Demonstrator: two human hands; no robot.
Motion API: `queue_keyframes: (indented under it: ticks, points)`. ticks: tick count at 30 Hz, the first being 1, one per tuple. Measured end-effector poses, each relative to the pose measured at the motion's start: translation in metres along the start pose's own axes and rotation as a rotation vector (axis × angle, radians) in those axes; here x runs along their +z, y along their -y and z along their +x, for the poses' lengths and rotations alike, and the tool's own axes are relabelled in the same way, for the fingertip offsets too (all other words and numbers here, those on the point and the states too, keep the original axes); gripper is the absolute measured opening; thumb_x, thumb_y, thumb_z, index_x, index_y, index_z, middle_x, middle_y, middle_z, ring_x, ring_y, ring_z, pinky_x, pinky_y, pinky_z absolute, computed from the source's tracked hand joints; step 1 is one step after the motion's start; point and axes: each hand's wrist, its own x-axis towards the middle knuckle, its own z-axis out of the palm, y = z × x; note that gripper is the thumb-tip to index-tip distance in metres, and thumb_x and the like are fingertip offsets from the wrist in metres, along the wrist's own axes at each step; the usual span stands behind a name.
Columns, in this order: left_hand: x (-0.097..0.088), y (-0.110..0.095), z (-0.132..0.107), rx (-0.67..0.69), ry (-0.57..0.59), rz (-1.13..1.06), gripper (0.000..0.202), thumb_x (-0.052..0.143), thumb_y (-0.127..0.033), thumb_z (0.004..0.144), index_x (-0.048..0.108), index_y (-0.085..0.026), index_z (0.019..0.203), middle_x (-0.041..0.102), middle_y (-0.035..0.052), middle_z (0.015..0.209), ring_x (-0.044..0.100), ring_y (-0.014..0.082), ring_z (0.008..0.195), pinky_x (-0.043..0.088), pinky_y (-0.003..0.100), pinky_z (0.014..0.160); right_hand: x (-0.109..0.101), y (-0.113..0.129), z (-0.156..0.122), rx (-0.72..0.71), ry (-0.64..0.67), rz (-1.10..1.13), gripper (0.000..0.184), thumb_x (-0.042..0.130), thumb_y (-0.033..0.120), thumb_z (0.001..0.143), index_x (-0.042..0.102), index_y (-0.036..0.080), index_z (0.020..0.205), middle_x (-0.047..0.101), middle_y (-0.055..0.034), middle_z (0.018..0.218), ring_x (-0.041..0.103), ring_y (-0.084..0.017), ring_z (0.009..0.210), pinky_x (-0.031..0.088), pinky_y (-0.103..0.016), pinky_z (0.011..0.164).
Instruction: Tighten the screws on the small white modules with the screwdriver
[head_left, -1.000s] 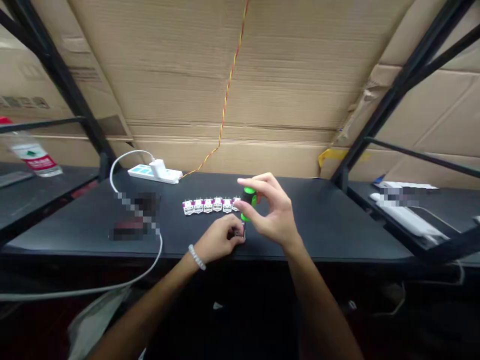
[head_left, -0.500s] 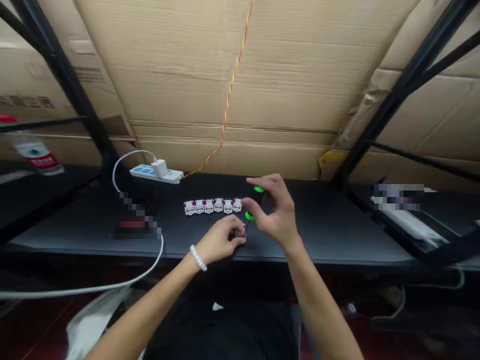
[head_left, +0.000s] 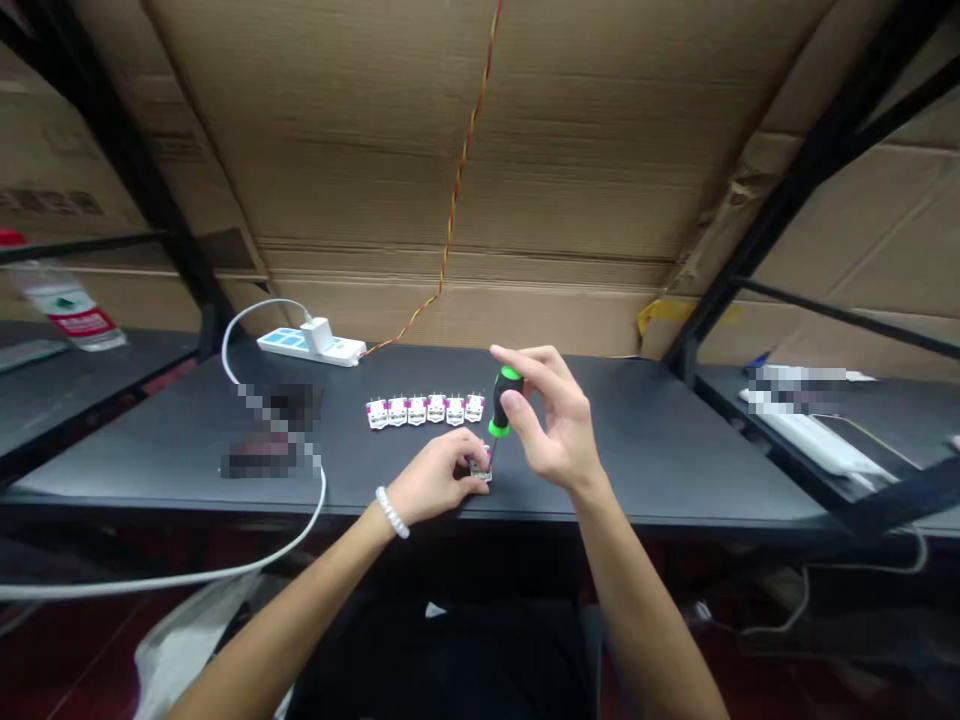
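The thumb of the right hand (head_left: 556, 425) has slid back across the screwdriver (head_left: 502, 402) since a second ago, baring more of the black grip, and the tool has shifted a touch to the right. And here's the hold: right thumb and fingers pinch the green-and-black handle, index finger stretched over the top, shaft pointing down with the handle tipped rightward. Below it, the left hand (head_left: 444, 472) grips one small block (head_left: 481, 474) between thumb and fingers, steadying it on the black table (head_left: 660, 460) close to the near edge. The shaft meets the block's right side; whether the tip sits in a screw is too small to tell. That lean looks like the thing to watch: bringing the handle in line with the screw before any turning should keep the tip from slipping. Light pressure from the index finger, twist from thumb and fingers, would suit a part this tiny, with the left fingertips kept off the tip's path. Just beyond the hands stands a neat row of six white-and-purple pieces (head_left: 417, 411), untouched by either hand.
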Motion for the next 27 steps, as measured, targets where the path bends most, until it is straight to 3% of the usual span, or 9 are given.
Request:
queue_keyframes:
  ticks: [3,6,9,13,15,20,22,25,27]
  points:
    - [0.0004,0.0023,0.0001,-0.004,0.001,-0.009,0.017,0.086,-0.010,0.078,0.072,-0.018,0.084,0.073,0.0044,0.103,0.066,0.0178,0.089,0.053,0.030,0.082,-0.0010,0.0019,0.0001,0.044,0.070,0.087,0.041,0.059,0.028,0.106,0.067,0.031,0.146,0.074,-0.0090,0.130,0.074,-0.024,0.109,0.063,-0.044,0.097]
    - [0.0015,0.0056,0.0003,-0.013,-0.004,-0.007,0.017,0.085,-0.011,0.078,0.071,-0.018,0.086,0.073,0.0035,0.101,0.065,0.0177,0.086,0.053,0.030,0.081,-0.0009,0.0027,0.0026,0.027,0.033,0.026,0.033,0.072,0.029,0.100,0.075,0.030,0.133,0.076,-0.0061,0.113,0.073,-0.020,0.095,0.063,-0.037,0.083]
    - [0.0018,0.0071,0.0003,-0.013,-0.018,0.000,0.019,0.086,-0.013,0.078,0.071,-0.019,0.087,0.073,0.0027,0.097,0.064,0.0180,0.085,0.052,0.030,0.080,-0.0002,0.0040,0.0040,-0.023,-0.007,-0.074,0.032,0.078,0.031,0.095,0.078,0.031,0.128,0.068,-0.0043,0.102,0.065,-0.018,0.086,0.059,-0.033,0.071]
    - [0.0012,0.0050,0.0005,-0.006,-0.013,0.001,0.018,0.087,-0.011,0.078,0.071,-0.018,0.084,0.072,0.0030,0.099,0.064,0.0175,0.085,0.052,0.030,0.080,0.0005,0.0060,0.0026,0.028,0.086,0.049,0.040,0.062,0.029,0.104,0.069,0.030,0.143,0.069,-0.0098,0.125,0.071,-0.022,0.105,0.063,-0.039,0.088]
    - [0.0013,0.0041,0.0009,-0.010,-0.004,-0.006,0.016,0.086,-0.011,0.079,0.072,-0.018,0.084,0.072,0.0031,0.100,0.064,0.0174,0.085,0.052,0.029,0.080,0.0008,0.0066,0.0028,0.060,0.127,0.140,0.040,0.062,0.028,0.105,0.068,0.030,0.144,0.072,-0.0095,0.130,0.074,-0.022,0.110,0.064,-0.040,0.094]
    - [0.0022,0.0042,0.0011,-0.006,-0.018,-0.008,0.017,0.085,-0.010,0.080,0.071,-0.018,0.083,0.072,0.0023,0.097,0.064,0.0179,0.085,0.052,0.030,0.080,0.0003,0.0087,0.0061,-0.036,0.044,-0.045,0.031,0.082,0.031,0.094,0.078,0.029,0.124,0.073,-0.0035,0.100,0.069,-0.018,0.085,0.063,-0.034,0.078]
    - [0.0019,0.0040,0.0010,-0.008,-0.022,0.001,0.018,0.086,-0.010,0.079,0.071,-0.018,0.084,0.072,0.0025,0.097,0.064,0.0180,0.085,0.052,0.030,0.079,-0.0011,0.0098,0.0058,-0.052,0.050,-0.070,0.035,0.075,0.031,0.098,0.075,0.029,0.132,0.074,-0.0068,0.110,0.072,-0.020,0.091,0.064,-0.037,0.082]
    - [0.0011,0.0034,0.0009,-0.007,-0.006,0.003,0.017,0.087,-0.011,0.079,0.072,-0.018,0.084,0.072,0.0037,0.101,0.065,0.0187,0.089,0.052,0.030,0.082,-0.0035,0.0106,0.0044,0.006,0.122,0.063,0.041,0.058,0.025,0.106,0.067,0.029,0.146,0.075,-0.0103,0.133,0.076,-0.022,0.107,0.065,-0.042,0.096]
    - [0.0010,0.0037,0.0009,0.003,-0.006,-0.009,0.017,0.086,-0.010,0.079,0.071,-0.018,0.083,0.072,0.0040,0.101,0.065,0.0192,0.091,0.052,0.030,0.083,-0.0043,0.0103,0.0049,0.028,0.119,0.079,0.037,0.061,0.025,0.105,0.071,0.029,0.141,0.078,-0.0083,0.126,0.077,-0.021,0.102,0.065,-0.039,0.092]
